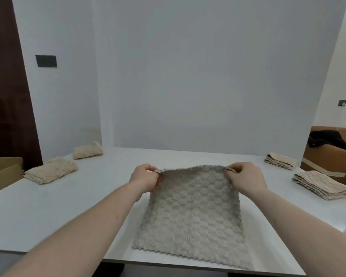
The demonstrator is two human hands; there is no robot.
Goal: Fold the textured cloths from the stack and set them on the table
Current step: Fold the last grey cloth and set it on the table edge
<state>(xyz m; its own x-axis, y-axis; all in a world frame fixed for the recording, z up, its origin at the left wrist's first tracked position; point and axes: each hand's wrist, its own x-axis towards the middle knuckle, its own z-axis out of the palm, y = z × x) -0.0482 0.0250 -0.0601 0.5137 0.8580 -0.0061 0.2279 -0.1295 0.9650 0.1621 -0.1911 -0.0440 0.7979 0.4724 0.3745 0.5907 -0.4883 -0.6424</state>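
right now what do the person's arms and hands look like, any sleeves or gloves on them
Both forearms are bare up to the frame edge, with no sleeves in view. The left hand and right hand wear no gloves, rings, watch or bracelet that can be seen.

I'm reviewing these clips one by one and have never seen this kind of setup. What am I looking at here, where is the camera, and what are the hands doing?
There is no machine here: a person wears one camera on the head, looking forward and down. The left hand and right hand each pinch a far corner of a grey textured cloth, lifting that edge while its near part lies on the white table. Beige folded cloths sit at the left, and flat beige stacks at the right.
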